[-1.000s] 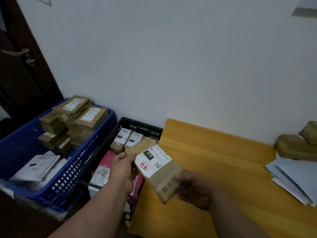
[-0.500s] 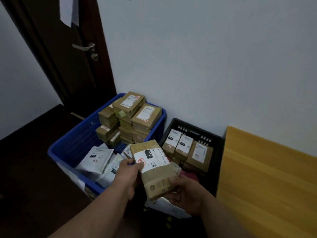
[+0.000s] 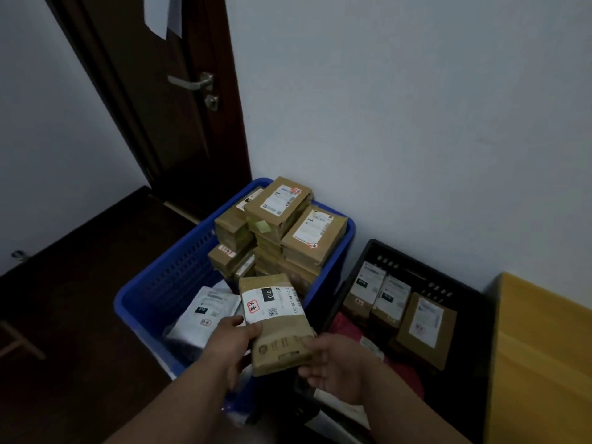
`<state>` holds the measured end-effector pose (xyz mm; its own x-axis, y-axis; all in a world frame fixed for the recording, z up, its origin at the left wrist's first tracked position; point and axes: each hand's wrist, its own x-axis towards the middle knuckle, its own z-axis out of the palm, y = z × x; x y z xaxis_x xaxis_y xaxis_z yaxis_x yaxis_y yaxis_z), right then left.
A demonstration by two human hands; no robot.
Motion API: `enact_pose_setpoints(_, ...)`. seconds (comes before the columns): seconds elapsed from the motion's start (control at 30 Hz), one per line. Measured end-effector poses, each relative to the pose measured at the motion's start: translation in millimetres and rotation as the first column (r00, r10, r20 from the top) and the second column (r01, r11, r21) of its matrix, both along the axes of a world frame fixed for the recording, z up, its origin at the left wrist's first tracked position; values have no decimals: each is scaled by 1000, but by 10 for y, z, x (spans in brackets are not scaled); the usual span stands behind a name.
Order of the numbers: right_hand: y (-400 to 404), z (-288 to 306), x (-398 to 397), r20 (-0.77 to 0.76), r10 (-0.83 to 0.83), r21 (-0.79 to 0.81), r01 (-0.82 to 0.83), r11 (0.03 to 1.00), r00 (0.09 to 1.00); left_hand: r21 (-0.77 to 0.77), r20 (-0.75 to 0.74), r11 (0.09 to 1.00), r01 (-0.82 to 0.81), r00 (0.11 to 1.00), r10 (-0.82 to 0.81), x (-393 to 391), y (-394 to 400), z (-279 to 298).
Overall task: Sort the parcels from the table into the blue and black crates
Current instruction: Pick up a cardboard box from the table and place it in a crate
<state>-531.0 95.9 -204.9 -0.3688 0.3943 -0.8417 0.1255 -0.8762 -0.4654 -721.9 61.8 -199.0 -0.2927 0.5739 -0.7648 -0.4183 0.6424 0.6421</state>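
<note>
Above blue crate [image 3: 141,302]: parcel [image 3: 275,325] (two-handed, seemingly)

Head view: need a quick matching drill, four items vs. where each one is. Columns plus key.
Items:
1. brown parcel with the 010 label
2. tall stack of brown boxes
3. white poly mailer
4. three labelled cartons

Places:
A. inside the black crate
B. low in the near part of the blue crate
C. held by the left hand and right hand, above the crates
D. at the far end of the blue crate, rising above its rim

Pairs: 1-C, 2-D, 3-B, 4-A
</note>
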Motion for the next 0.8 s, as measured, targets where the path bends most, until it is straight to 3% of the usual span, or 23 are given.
enact_pose_setpoints(0.13,299,-118,-353,27,64,-40,-63,997,998,-33,-29,999,4,1000,-5,-330,196,-129)
enact_pose_setpoints(0.37,590,-371,-1112,98,65,-145,-50,988,993,-121,54,992,43,998,-36,-995,518,-378)
enact_pose_setpoints(0.63,808,-661,-2161,141,-156,-297,192,935,978,-220,24,929,297,954,-299,-2041,1136,-693)
enact_pose_setpoints(0.8,934,-837,-2460,228,-392,-254,444,859,891,-274,59,879,391,919,-391,-2258,1436,-994)
